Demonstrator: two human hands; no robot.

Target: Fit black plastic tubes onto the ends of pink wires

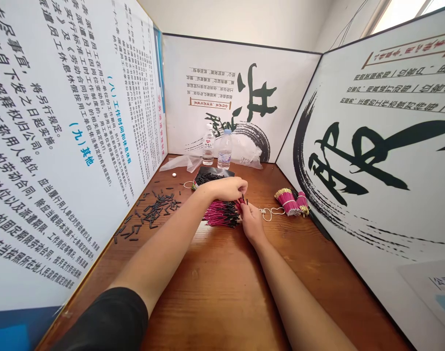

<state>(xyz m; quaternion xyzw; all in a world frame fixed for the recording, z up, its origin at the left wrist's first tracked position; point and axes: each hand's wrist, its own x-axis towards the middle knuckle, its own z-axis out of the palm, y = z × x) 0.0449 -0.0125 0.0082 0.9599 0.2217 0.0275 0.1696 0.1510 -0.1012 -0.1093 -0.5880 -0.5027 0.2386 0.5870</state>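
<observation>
Your two hands meet over the bench. Your right hand has its grip closed on a few thin pink wires, too small to count, beside one pile of many black-tipped wires. Your left hand reaches over that pile, its grip pinched together just above your right fingers; you can't tell what, if anything, is between the tips. Behind the pile sits one open black container of small black tubes; dozens more loose tubes lie scattered to its left. To your right are two banded pink bundles, one large bundle and one small bundle, with a white cord nearer your hand. At the back stand two bottles, one white-capped bottle and one blue-capped bottle, with three upright panels around the bench.
</observation>
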